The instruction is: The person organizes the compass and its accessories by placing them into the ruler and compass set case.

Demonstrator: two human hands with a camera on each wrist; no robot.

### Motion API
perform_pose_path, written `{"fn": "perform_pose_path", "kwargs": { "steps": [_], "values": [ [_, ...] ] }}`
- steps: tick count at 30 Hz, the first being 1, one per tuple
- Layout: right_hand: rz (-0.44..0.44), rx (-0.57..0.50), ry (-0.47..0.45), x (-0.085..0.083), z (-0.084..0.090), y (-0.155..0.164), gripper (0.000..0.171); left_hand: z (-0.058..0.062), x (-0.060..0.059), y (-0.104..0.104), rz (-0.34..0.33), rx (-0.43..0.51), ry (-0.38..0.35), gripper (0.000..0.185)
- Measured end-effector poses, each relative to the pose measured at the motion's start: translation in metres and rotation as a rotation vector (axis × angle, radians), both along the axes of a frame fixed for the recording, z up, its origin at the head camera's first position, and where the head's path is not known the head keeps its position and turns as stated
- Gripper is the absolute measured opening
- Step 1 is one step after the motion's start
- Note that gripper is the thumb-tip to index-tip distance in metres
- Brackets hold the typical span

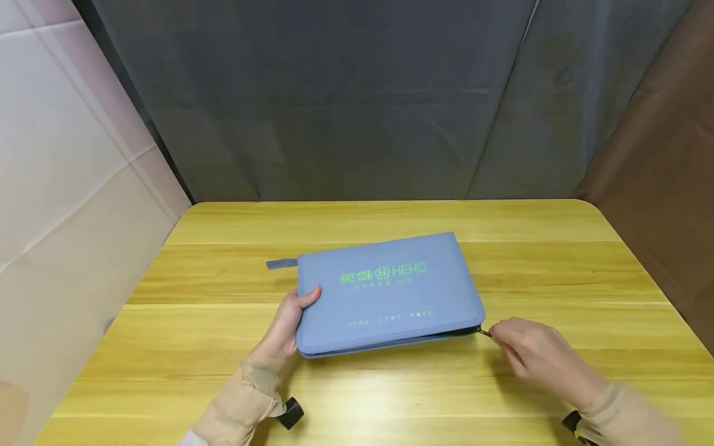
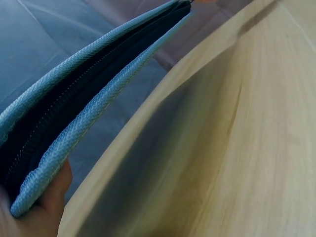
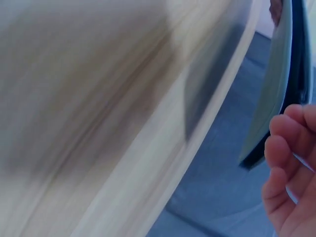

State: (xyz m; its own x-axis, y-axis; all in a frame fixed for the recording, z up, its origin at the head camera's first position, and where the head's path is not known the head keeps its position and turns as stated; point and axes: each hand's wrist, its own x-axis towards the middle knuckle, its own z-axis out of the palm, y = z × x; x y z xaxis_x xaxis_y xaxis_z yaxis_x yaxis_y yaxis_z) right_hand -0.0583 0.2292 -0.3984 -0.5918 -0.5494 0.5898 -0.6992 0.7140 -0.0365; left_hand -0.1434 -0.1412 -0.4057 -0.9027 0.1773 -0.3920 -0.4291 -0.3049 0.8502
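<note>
- My left hand [image 1: 287,322] grips the near-left corner of the blue zip case [image 1: 387,294], thumb curled over the top face, fingers under its edge. The left wrist view shows the case's woven edge [image 2: 74,133] lying on my fingers.
- The case lies flat near the middle of the wooden table [image 1: 390,384], green lettering up, small pull loop [image 1: 281,264] sticking out at its far-left corner.
- Zipper run along the near edge [image 1: 390,344]: the two fabric lips stand slightly apart with dark tape between them. My read is that this side is unzipped, or nearly so; whether the other sides are closed I cannot tell.
- My right hand [image 1: 535,356] is at the near-right corner, fingertips pinched together on the zipper pull [image 1: 484,332]. The right wrist view is blurred; it shows only my curled fingers [image 3: 291,143] just beside the case's edge.
- Judgement: the slider sits at the corner, with the near edge behind it and the right side ahead.
- Room: bare wood lies right of and nearer than the case. Table's near edge is close under both wrists; curtains stand well apart behind.
</note>
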Motion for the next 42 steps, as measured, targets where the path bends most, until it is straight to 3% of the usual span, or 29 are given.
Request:
{"fn": "perform_pose_path", "kwargs": {
  "steps": [10,16,26,34,36,39,42],
  "values": [
    [0.002,-0.023,0.036,0.008,-0.003,-0.024,0.037,0.004,-0.003,0.007,0.029,-0.017,-0.013,0.05],
    [0.028,-0.017,-0.035,0.011,-0.002,-0.048,0.03,0.004,-0.004,0.019,0.03,-0.025,-0.014,0.049],
    [0.078,-0.003,-0.069,0.013,-0.005,-0.087,0.035,0.0,-0.004,0.044,0.018,-0.033,0.011,0.045],
    [0.047,0.043,-0.153,0.019,-0.002,-0.1,0.021,0.001,-0.001,0.049,-0.015,-0.021,0.027,0.046],
    [0.046,0.043,-0.114,0.017,0.002,-0.097,0.018,0.002,-0.001,0.046,-0.017,-0.016,0.024,0.047],
    [0.031,0.009,-0.003,0.007,0.012,-0.081,0.029,0.004,-0.001,0.041,-0.004,-0.009,0.017,0.046],
    [-0.06,-0.096,0.031,-0.011,0.023,-0.054,0.026,0.008,-0.002,0.034,0.009,-0.008,0.014,0.045]
  ]
}}
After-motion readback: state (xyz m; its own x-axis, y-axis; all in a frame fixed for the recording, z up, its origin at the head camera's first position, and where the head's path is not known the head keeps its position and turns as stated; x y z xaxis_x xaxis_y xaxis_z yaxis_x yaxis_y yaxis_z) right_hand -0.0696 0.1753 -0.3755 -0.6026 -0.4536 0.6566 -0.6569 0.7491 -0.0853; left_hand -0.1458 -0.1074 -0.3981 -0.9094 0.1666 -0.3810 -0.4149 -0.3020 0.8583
